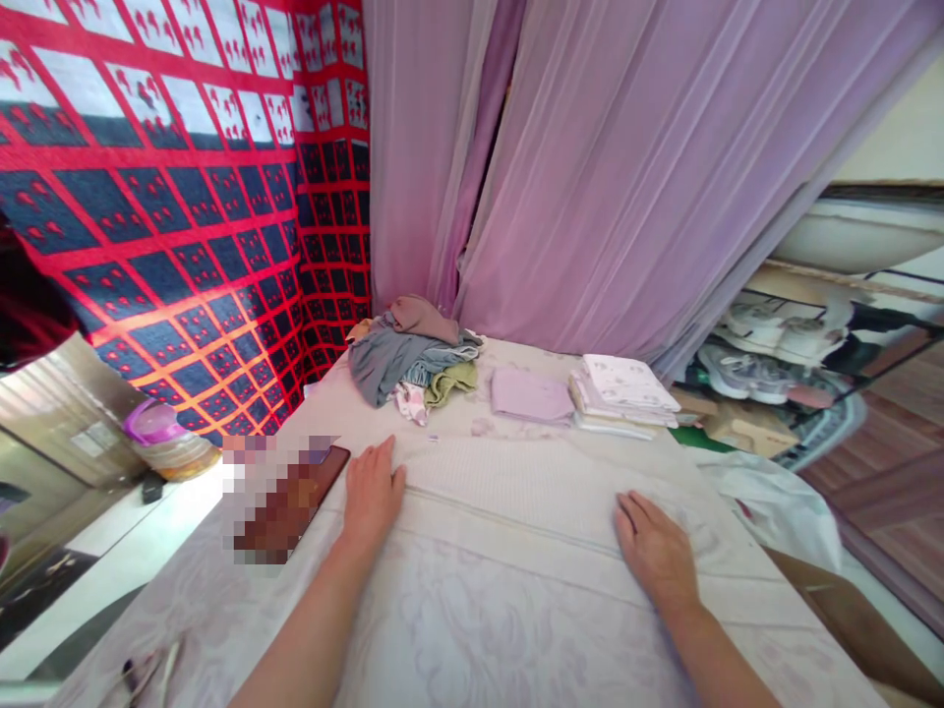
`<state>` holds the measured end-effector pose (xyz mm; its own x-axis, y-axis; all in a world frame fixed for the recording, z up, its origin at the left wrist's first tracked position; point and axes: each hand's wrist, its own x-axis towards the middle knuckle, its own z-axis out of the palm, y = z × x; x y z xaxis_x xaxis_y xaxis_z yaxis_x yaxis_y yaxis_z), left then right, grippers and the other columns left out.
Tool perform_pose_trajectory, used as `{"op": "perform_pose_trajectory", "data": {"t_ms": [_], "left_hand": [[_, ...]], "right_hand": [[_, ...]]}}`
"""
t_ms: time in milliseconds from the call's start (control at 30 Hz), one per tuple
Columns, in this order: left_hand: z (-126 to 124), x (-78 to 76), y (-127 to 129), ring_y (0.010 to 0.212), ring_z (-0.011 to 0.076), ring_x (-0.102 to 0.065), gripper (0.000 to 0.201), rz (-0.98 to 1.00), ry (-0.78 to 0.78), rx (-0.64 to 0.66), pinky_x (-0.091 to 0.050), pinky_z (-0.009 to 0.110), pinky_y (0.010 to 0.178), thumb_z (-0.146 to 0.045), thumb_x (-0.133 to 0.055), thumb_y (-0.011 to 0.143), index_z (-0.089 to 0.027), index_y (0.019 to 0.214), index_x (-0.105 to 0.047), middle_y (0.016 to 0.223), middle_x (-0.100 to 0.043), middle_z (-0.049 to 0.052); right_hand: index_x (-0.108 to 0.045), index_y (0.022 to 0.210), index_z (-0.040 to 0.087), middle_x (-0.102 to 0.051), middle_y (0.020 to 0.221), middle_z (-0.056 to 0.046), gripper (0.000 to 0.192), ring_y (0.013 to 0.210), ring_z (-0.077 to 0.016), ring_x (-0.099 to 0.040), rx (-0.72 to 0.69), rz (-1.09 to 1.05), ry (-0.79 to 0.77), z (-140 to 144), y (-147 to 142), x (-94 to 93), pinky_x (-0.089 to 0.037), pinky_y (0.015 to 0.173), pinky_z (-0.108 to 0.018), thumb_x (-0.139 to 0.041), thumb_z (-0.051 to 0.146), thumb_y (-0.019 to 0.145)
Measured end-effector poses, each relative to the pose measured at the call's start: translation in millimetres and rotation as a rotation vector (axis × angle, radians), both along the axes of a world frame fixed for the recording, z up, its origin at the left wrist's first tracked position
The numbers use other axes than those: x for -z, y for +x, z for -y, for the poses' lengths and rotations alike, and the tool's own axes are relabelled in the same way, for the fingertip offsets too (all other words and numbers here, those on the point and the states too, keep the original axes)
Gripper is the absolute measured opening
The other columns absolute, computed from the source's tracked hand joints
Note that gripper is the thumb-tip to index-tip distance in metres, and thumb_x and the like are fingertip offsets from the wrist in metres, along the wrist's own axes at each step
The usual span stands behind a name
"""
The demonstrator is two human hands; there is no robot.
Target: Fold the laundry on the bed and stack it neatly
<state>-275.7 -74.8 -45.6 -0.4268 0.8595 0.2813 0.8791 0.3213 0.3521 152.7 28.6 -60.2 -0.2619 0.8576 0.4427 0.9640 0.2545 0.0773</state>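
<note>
I have my left hand and right hand pressed palm-down, fingers spread and holding nothing, on the pale ribbed white cloth spread on the surface, probably to flatten it, the unfolded clothes heap lying beyond.

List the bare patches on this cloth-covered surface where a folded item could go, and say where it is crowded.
Bare: between the left hand and right hand; also the near cloth between the forearms. Crowded: the far edge, with the clothes heap, lilac folded piece and folded stack.
</note>
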Motion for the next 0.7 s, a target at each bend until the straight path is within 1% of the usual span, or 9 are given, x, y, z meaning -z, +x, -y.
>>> {"op": "perform_pose_trajectory", "data": {"t_ms": [67, 100, 200, 300, 367, 400, 500, 600, 700], "left_hand": [[2, -2.7, 2, 0.13, 0.0299, -0.042, 0.05, -0.003, -0.008, 0.007, -0.032, 0.049, 0.108, -0.026, -0.042, 0.091, -0.018, 0.14, -0.044, 0.139, -0.05, 0.015], [3, -3.8, 4, 0.134, 0.0304, -0.037, 0.048, -0.013, -0.012, 0.016, -0.03, 0.05, 0.108, -0.027, -0.043, 0.091, -0.023, 0.139, -0.047, 0.144, -0.044, 0.013], [5, -6.7, 9, 0.141, 0.0326, -0.025, 0.041, -0.051, -0.049, 0.056, -0.023, 0.054, 0.111, -0.034, -0.047, 0.091, -0.033, 0.131, -0.056, 0.154, -0.03, 0.008], [7, -10.0, 13, 0.142, 0.0347, -0.022, 0.044, -0.07, -0.11, 0.047, -0.019, 0.056, 0.111, -0.045, -0.047, 0.09, -0.033, 0.132, -0.054, 0.155, -0.027, 0.01], [8, -12.1, 15, 0.142, 0.0353, -0.02, 0.048, -0.081, -0.138, 0.03, -0.019, 0.057, 0.111, -0.048, -0.047, 0.089, -0.032, 0.135, -0.052, 0.155, -0.026, 0.012], [8, -12.8, 16, 0.142, 0.0353, -0.02, 0.05, -0.085, -0.146, 0.027, -0.019, 0.057, 0.111, -0.049, -0.047, 0.089, -0.031, 0.136, -0.051, 0.155, -0.025, 0.012], [7, -12.5, 16, 0.141, 0.0354, -0.023, 0.051, -0.075, -0.151, 0.027, -0.021, 0.056, 0.11, -0.05, -0.046, 0.089, -0.03, 0.136, -0.05, 0.154, -0.027, 0.012], [5, -7.0, 11, 0.138, 0.0359, -0.031, 0.049, -0.051, -0.127, 0.04, -0.022, 0.059, 0.109, -0.049, -0.045, 0.09, -0.031, 0.135, -0.052, 0.151, -0.035, 0.013], [1, 2.1, 0, 0.133, 0.0327, -0.04, 0.042, -0.006, -0.045, 0.055, -0.026, 0.057, 0.108, -0.044, -0.04, 0.093, -0.031, 0.128, -0.058, 0.145, -0.044, 0.011]], "right_hand": [[-0.064, 0.116, 0.013, -0.06, 0.126, -0.016, 0.048, 0.116, -0.0264, -0.054, 0.009, -0.003, -0.033, 0, -17, -4.5, -0.04, 0.099, -0.043, -0.03, 0.036, 0.091], [-0.062, 0.119, 0.015, -0.058, 0.13, -0.015, 0.048, 0.121, -0.027, -0.051, 0.005, -0.007, -0.054, 0, -32, -7.7, -0.037, 0.102, -0.045, -0.03, 0.037, 0.091], [-0.055, 0.13, 0.019, -0.049, 0.141, -0.011, 0.049, 0.131, -0.0242, -0.041, -0.074, -0.027, -0.169, 0, -97, -20.8, -0.027, 0.109, -0.046, -0.028, 0.035, 0.092], [-0.044, 0.14, 0.022, -0.035, 0.151, -0.008, 0.051, 0.14, -0.0237, -0.027, -0.184, -0.04, -0.303, 5, -170, -35.2, -0.017, 0.112, -0.049, -0.027, 0.036, 0.094], [-0.035, 0.145, 0.027, -0.024, 0.156, -0.006, 0.053, 0.143, -0.0252, -0.018, -0.264, -0.028, -0.417, 11, -206, -41.9, -0.012, 0.113, -0.052, -0.029, 0.042, 0.095], [-0.034, 0.146, 0.029, -0.022, 0.157, -0.005, 0.054, 0.144, -0.0266, -0.016, -0.287, -0.015, -0.488, 13, -218, -43.9, -0.01, 0.112, -0.055, -0.029, 0.046, 0.095], [-0.03, 0.147, 0.031, -0.018, 0.158, -0.004, 0.057, 0.144, -0.0274, -0.012, -0.309, 0.01, -0.631, 18, -230, -45.3, -0.008, 0.111, -0.057, -0.026, 0.053, 0.094], [-0.028, 0.148, 0.032, -0.016, 0.158, -0.003, 0.057, 0.145, -0.0251, -0.011, -0.315, 0.019, -0.659, 16, -221, -44.6, -0.007, 0.112, -0.055, -0.026, 0.053, 0.094], [-0.031, 0.147, 0.031, -0.017, 0.158, -0.003, 0.056, 0.144, -0.0236, -0.013, -0.279, 0.022, -0.661, 9, -210, -43.9, -0.009, 0.112, -0.055, -0.024, 0.051, 0.095]]}}
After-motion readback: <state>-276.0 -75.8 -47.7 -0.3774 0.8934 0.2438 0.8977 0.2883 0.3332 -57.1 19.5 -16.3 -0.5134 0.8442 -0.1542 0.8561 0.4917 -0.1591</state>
